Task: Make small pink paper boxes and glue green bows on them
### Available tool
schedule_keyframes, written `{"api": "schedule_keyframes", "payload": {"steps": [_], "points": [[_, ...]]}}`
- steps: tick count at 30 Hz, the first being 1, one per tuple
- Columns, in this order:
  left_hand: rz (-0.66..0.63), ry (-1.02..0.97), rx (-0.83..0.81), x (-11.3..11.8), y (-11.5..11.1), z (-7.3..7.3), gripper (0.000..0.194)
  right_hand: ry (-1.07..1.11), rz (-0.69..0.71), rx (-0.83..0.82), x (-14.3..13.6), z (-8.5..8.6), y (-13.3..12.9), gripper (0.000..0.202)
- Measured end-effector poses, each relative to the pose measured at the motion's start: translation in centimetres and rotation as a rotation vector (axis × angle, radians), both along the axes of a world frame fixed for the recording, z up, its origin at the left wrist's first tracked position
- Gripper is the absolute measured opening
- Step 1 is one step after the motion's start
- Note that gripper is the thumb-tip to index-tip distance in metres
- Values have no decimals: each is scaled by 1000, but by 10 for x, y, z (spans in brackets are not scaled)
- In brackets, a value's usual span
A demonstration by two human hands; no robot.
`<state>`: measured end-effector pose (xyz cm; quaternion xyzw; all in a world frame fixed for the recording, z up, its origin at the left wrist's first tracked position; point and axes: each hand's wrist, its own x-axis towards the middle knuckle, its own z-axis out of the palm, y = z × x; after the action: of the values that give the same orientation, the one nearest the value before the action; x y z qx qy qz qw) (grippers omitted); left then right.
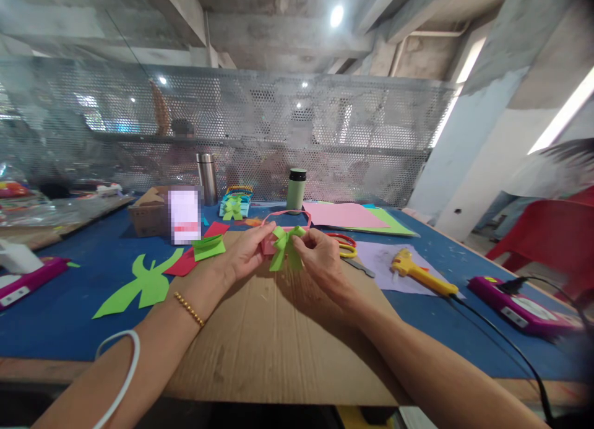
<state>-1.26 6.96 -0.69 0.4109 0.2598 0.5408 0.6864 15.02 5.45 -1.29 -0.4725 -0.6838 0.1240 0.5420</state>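
Observation:
Over the brown cardboard sheet [260, 348], a small pink paper bag [268, 247] with a looped handle is held up, and a bright green paper bow [279, 251] covers most of its front. My left hand [248, 252] is closed on the bag's left side, its thumb near the bow's left loop. On the other side, my right hand [320, 255] pinches the right loop of the bow between thumb and finger. The bow's tails hang down, and it lies against the bag; whether it is stuck on, I cannot tell.
Right of the cardboard lie scissors [346, 246] and a yellow glue gun [420, 273] on lilac paper [371, 262]. To the left are a green paper cutout [151, 282] and red paper [183, 263]. Behind stand a green bottle [296, 192], a steel flask [207, 180] and a box [147, 215].

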Motion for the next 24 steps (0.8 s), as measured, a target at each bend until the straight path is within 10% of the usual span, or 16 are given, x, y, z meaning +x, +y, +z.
{"api": "schedule_keyframes", "payload": {"steps": [24], "points": [[-19,16,-34,3,-4,2,16,21,-35,7,3,-11,10,24]]}}
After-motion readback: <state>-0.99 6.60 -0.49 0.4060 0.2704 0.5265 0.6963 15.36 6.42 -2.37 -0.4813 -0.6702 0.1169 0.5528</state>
